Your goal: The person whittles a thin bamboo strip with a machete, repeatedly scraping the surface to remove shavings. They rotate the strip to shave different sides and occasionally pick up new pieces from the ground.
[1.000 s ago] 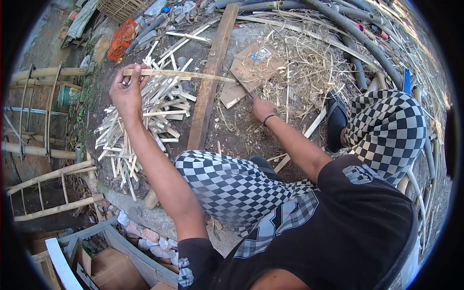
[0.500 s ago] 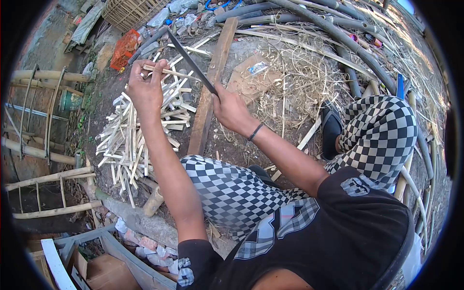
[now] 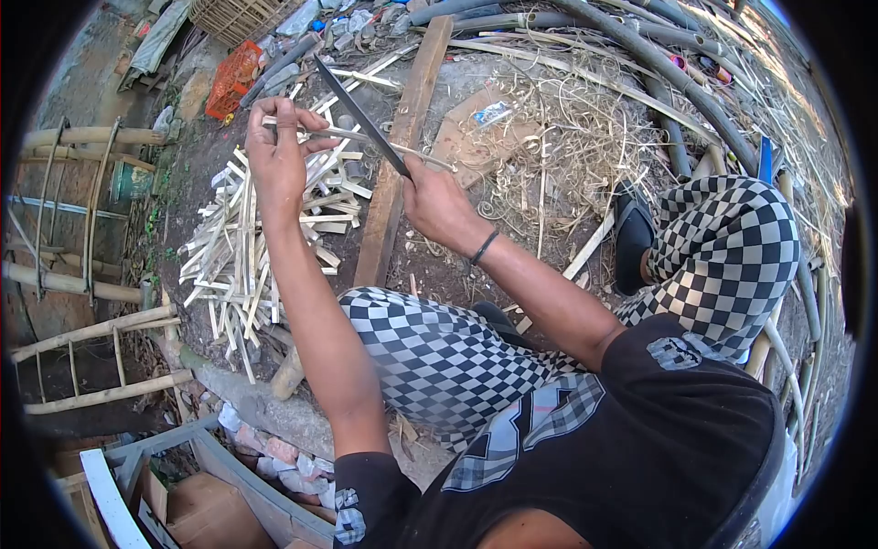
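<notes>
A thin bamboo strip (image 3: 334,133) is pinched in my left hand (image 3: 279,156) and stretches right, crossing the blade of a long dark knife (image 3: 359,112). My right hand (image 3: 439,203) is closed round the knife's handle, which the fingers mostly hide; the blade points up and left. Below the strip lies a loose pile of cut bamboo sticks (image 3: 247,247). A brown wooden plank (image 3: 389,197) runs between the pile and my right hand.
Curly shavings (image 3: 572,165) and a flat cardboard piece (image 3: 471,151) lie right of the plank. Long bamboo poles (image 3: 649,59) curve round the upper right. An orange crate (image 3: 235,80) stands at the upper left. Bamboo frames (image 3: 101,343) are at the left.
The strip now reaches farther right past the blade, towards the cardboard. My left hand's fingers have changed position around it. The knife has shifted only slightly.
</notes>
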